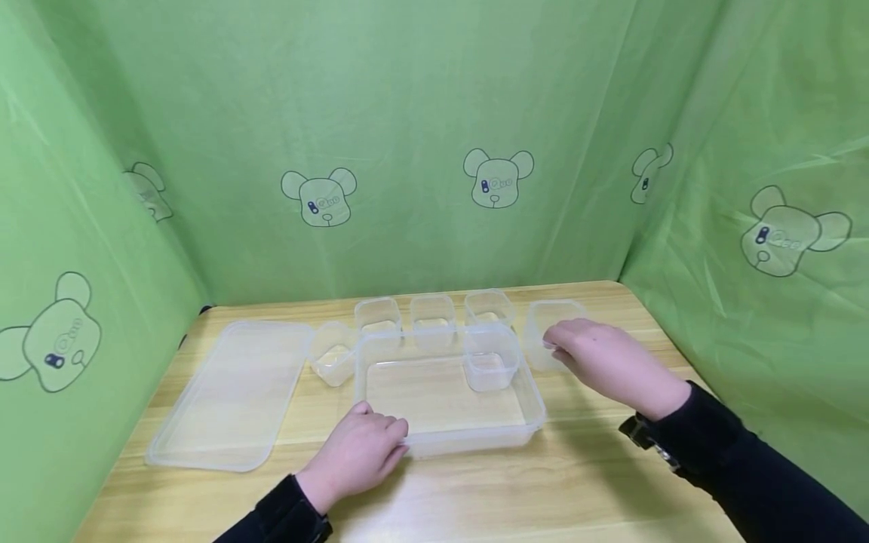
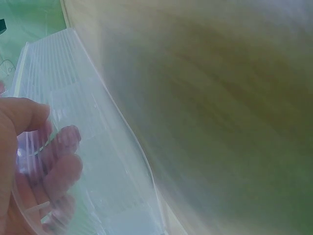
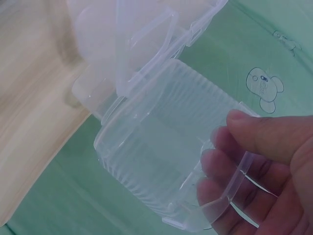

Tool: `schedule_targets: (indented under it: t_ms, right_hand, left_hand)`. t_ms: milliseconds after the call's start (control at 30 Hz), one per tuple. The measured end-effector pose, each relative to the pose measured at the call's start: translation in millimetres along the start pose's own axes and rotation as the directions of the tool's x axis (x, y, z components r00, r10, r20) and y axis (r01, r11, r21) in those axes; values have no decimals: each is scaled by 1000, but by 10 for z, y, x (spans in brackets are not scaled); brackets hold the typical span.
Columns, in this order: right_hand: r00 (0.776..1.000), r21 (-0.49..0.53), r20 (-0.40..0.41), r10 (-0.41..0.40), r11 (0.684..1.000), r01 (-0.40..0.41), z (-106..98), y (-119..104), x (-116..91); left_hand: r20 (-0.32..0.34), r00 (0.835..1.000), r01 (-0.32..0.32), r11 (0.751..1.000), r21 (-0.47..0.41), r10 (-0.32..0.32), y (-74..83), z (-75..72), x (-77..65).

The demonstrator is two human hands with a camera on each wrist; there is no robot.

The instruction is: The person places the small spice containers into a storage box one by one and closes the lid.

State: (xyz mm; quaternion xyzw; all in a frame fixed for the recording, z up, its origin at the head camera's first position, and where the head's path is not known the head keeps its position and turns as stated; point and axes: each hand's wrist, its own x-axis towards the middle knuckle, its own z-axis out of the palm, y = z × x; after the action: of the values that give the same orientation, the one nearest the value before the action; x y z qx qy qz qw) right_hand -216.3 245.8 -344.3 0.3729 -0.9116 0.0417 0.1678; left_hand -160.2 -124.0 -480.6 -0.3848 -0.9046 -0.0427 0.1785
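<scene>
A large clear plastic box [image 1: 468, 440] stands on the table. My left hand [image 1: 363, 452] grips its near left corner; in the left wrist view the thumb lies on one side of the wall and the fingers show through the plastic. One small clear container [image 1: 492, 369] is inside the box, at its right end. To the right of the box, my right hand [image 1: 611, 362] pinches the rim of another small container [image 3: 156, 132], thumb on one side and fingers on the other. Whether that container's base touches the table cannot be told.
Three small containers, left [image 1: 378, 313], middle [image 1: 432, 311] and right [image 1: 487, 305], form a row behind the box. Another small container [image 1: 333, 358] is left of it, beside a flat clear lid [image 1: 231, 400]. Green cloth [image 1: 407, 113] encloses the wooden table [image 1: 529, 498].
</scene>
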Motion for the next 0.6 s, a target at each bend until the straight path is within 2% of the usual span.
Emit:
schedule_targets:
  t_ms: [433,600]
  right_hand:
    - [999,-6,-10,-36,999,36,31,-187,3]
    - [997,-17,-38,-68,998,68,53,-278,0]
  left_hand:
    - [-2,1000,0,1000,-4,0,-1,-2,-4]
    - [-8,1000,-3,1000,-1,3,4,-3,-9]
